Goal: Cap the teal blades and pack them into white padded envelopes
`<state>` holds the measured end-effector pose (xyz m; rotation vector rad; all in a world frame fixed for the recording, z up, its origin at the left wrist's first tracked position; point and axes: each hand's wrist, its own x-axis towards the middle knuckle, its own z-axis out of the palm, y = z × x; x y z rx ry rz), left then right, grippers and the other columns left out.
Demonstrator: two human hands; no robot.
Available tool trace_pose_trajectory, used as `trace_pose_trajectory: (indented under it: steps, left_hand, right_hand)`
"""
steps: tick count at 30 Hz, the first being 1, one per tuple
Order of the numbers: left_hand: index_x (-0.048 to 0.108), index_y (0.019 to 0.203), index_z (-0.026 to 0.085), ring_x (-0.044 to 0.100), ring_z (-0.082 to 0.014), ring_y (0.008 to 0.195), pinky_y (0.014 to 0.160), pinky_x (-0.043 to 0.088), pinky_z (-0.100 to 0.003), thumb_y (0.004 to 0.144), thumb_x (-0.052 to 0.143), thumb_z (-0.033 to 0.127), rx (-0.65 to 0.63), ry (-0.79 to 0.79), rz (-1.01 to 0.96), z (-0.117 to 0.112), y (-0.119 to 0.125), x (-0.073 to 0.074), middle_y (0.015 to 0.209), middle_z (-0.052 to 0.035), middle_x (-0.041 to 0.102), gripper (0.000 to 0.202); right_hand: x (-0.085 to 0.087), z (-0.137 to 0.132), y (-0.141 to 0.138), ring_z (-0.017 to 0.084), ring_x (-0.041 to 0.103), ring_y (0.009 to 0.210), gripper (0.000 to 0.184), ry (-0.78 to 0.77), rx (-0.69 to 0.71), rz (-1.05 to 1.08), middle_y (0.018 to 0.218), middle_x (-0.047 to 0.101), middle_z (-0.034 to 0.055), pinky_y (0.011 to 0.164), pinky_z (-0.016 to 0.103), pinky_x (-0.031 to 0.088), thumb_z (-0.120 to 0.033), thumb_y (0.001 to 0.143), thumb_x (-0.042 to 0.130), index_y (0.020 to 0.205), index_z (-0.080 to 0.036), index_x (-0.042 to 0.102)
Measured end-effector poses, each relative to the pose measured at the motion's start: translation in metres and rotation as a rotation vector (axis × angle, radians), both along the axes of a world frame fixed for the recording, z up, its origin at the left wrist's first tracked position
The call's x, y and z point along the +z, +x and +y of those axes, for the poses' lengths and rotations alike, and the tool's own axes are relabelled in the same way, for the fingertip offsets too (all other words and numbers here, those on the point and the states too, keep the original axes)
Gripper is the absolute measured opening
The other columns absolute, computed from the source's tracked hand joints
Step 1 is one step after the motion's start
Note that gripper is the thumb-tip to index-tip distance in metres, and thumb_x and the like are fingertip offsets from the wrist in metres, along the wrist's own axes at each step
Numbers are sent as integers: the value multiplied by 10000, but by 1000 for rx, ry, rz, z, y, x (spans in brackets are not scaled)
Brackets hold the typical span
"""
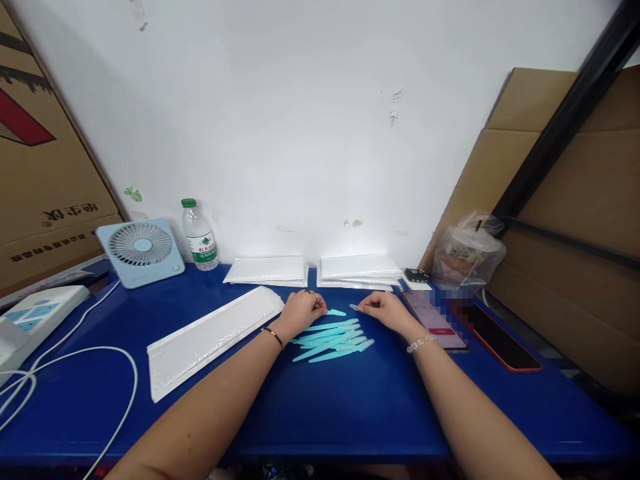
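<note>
A small heap of several thin turquoise plastic sticks (333, 339) lies on the blue table (350, 407) between my hands. My left hand (301, 309) is closed in a pinch on the end of one turquoise stick (336, 312) just above the heap. My right hand (384, 308) is also pinched, gripping a small pale stick piece (355, 307) that points toward the left hand. The two held pieces sit close, tips slightly apart.
A long white padded envelope (210, 337) lies left of my hands; two stacks of white envelopes (267, 270) (359, 268) rest by the wall. A fan (141, 251), water bottle (199, 235), white cables (65, 373), two phones (503, 343) and a bagged cup (467, 252) surround them.
</note>
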<state>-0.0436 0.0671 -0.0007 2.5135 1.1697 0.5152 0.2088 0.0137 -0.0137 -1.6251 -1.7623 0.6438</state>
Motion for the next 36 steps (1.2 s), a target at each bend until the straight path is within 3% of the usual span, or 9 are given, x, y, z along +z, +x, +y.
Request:
trace_pose_trajectory:
  steps: [4,7,11,14,18,23,27,31,36]
  left_hand:
    - [660,878,248,587,-166,834,712,380,-257,733,626,455,-74,24,36,-8,-4,6,871,6,654,255]
    - [675,822,249,591,-174,847,736,377,-266,718,636,444,-127,-24,128,-15,-4,12,859,5,660,225]
    - [671,776,235,604,-165,804,721,382,-261,743,620,359,-91,-66,183,-20,-1,15,817,14,677,138]
    - [668,747,230,610,-158,784,708,388,-253,758,601,308,-41,-76,163,-17,-2,16,815,19,686,104]
    - [669,746,233,611,-152,764,709,392,-250,749,598,294,32,-104,145,-9,-11,16,792,21,692,94]
    - [667,800,233,606,-165,782,694,387,-258,711,645,384,80,-33,126,-8,-15,17,845,8,680,176]
    - [667,746,232,602,-174,749,683,382,-263,685,640,533,-22,-56,145,-21,-9,22,807,6,675,308]
    - [680,723,230,592,-156,704,657,372,-249,690,658,448,-56,-101,204,-31,-3,24,777,7,679,222]
    - [685,728,233,598,-151,715,646,371,-243,730,647,390,-30,-98,143,-28,2,21,765,20,676,161]
  right_hand:
    - [2,-4,-1,157,557,679,227,85,46,-43,779,651,40,607,264,421,-388,726,658,811,-191,733]
    - [4,-7,-6,156,563,713,190,82,136,-79,817,626,33,640,267,432,-375,707,688,800,-215,734]
    - [3,-9,-11,150,557,718,155,54,185,-136,784,590,16,649,261,431,-362,685,714,739,-217,715]
    - [4,-10,-11,134,553,671,187,-2,217,-57,762,591,17,607,245,428,-372,714,689,716,-185,694]
    - [9,-9,1,144,572,656,247,-48,132,51,729,630,29,601,251,440,-397,697,697,717,-153,675]
    - [14,-12,7,172,573,733,235,55,10,-87,813,652,39,660,278,445,-399,685,701,786,-186,706]
    - [16,-16,-10,170,570,754,195,87,114,-114,827,651,34,717,294,435,-387,742,655,777,-207,718]
    - [15,-17,-25,163,564,739,199,65,177,-141,803,633,28,696,288,420,-406,723,677,773,-221,726]
    - [15,-16,-31,134,547,671,242,4,240,-118,770,613,18,637,263,404,-437,740,655,717,-202,711]
